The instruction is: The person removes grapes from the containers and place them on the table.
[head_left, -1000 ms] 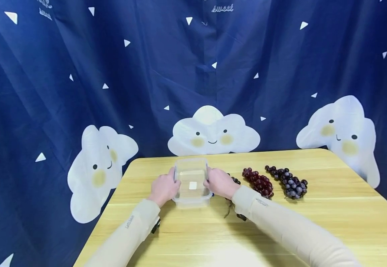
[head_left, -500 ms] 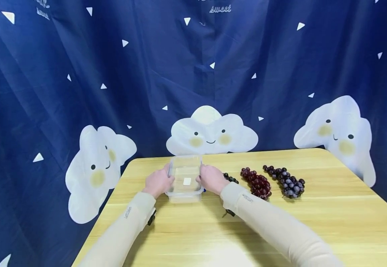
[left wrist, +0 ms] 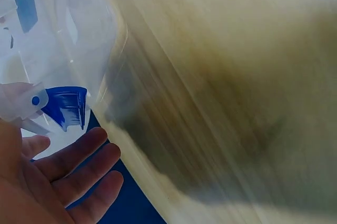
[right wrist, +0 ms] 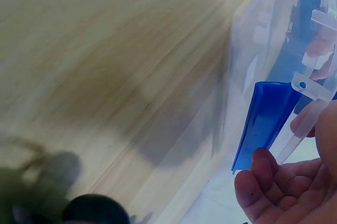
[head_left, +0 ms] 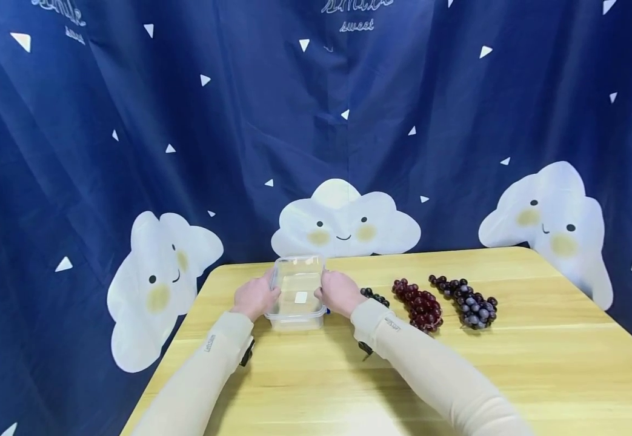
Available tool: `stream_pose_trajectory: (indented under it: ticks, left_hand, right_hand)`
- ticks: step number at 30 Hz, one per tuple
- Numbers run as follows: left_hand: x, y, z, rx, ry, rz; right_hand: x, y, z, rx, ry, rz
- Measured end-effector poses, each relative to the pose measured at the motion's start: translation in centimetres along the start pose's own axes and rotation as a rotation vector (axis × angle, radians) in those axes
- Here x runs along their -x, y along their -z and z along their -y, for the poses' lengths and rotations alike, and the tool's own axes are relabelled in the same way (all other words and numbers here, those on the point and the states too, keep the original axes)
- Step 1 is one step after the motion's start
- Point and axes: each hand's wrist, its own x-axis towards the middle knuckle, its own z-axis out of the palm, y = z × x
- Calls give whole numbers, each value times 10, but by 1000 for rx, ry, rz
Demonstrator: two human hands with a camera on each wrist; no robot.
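A clear plastic food container point(head_left: 297, 280) with a white label stands toward the far left of the table. On its left side my left hand point(head_left: 254, 297) grips the upper edge, thumb over the top. My right hand point(head_left: 342, 293) grips the opposite edge the same way. In the left wrist view a blue clip point(left wrist: 67, 104) sticks outward from the container's side, above several loosely extended fingers point(left wrist: 87, 169). Another blue clip point(right wrist: 263, 121) hangs outward in the right wrist view, and curled fingertips point(right wrist: 263, 163) overlap its lower end.
Right of the container lie a small dark bunch of grapes point(head_left: 374, 297), partly hidden by the right arm, a red bunch point(head_left: 423, 309) and a black bunch point(head_left: 474, 306). Behind the wooden table point(head_left: 545, 363) hangs a blue curtain point(head_left: 239, 121) with clouds.
Both hands have moved the container a little left and toward the table's far edge. More room shows between it and the red grapes. The head view has shifted slightly.
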Motion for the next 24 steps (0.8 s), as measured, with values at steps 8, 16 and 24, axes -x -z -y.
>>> stream_pose_trajectory:
  ticks: [8,16,24]
  left_hand:
    - [-2,-2,1,-3,-37,-62]
    - [-1,-2,3,41,-77,-116]
    - [5,17,-15,63,-144,-167]
  right_hand:
    - [-3,0,3,-10,-17,39]
    - [2,8,5,-29,-26,67]
    - [16,39,-13,32,-67,17]
